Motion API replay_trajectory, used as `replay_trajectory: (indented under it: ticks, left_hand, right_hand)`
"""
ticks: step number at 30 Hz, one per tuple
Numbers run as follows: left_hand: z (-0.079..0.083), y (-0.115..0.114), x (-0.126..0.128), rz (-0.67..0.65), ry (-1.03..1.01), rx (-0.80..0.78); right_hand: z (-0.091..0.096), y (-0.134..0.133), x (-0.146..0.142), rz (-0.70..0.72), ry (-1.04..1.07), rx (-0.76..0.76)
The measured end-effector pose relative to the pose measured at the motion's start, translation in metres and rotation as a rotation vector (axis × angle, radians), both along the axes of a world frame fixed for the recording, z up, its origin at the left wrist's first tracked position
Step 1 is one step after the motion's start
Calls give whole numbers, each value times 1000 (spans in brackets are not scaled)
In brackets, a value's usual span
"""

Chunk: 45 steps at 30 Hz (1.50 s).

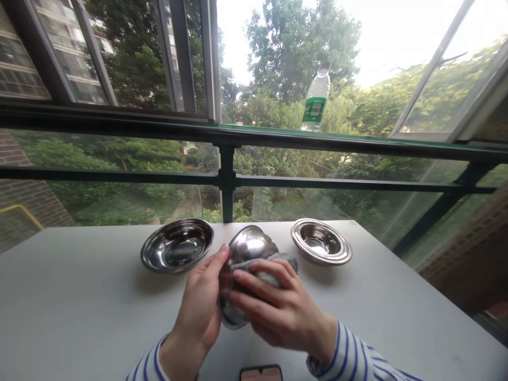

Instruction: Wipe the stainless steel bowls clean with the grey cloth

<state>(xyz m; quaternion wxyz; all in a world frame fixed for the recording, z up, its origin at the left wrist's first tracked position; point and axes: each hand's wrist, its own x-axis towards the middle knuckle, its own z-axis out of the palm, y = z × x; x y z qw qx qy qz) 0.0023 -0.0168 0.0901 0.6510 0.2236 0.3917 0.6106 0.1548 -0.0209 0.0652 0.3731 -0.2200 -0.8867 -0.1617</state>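
Observation:
A shiny steel bowl [254, 242] is held tilted on its side above the table, its rounded outside facing right. My left hand [202, 301] grips its rim from the left, thumb up along the edge. Against the bowl's outer wall my right hand [278, 304] presses a grey-green cloth [288, 259], fingers bent over it. Part of the cloth and the lower bowl are hidden behind those fingers. A wide steel bowl [178, 246] rests upright on the table to the left. Over to the right lies a smaller steel bowl [321, 242] with a broad rim, possibly stacked.
Everything stands on a white table [99, 307]. A phone [261, 373] lies at the near edge, partly out of view. Behind the table runs a dark green railing [159, 132] with glass, and a plastic bottle [316, 100] with a green label stands on it.

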Motion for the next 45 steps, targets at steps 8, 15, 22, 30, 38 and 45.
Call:
replay_trajectory:
  ticks: [8, 15, 22, 30, 38, 45]
  left_hand:
    - [0, -6, 6, -111, -47, 85]
    - [3, -8, 5, -154, -19, 99]
    - [2, -8, 4, -244, -37, 154]
    - [-1, -4, 3, -277, 11, 151]
    - [-7, -3, 1, -337, 109, 202]
    - [-12, -2, -1, -403, 110, 260]
  right_hand:
    - [-1, 13, 12, -64, 179, -141]
    - [2, 10, 10, 46, 136, -160]
    - [-1, 8, 8, -6, 65, -79]
    - [-3, 5, 6, 6, -22, 81]
    - [4, 16, 19, -145, 271, -80]
    - [11, 4, 14, -87, 60, -27]
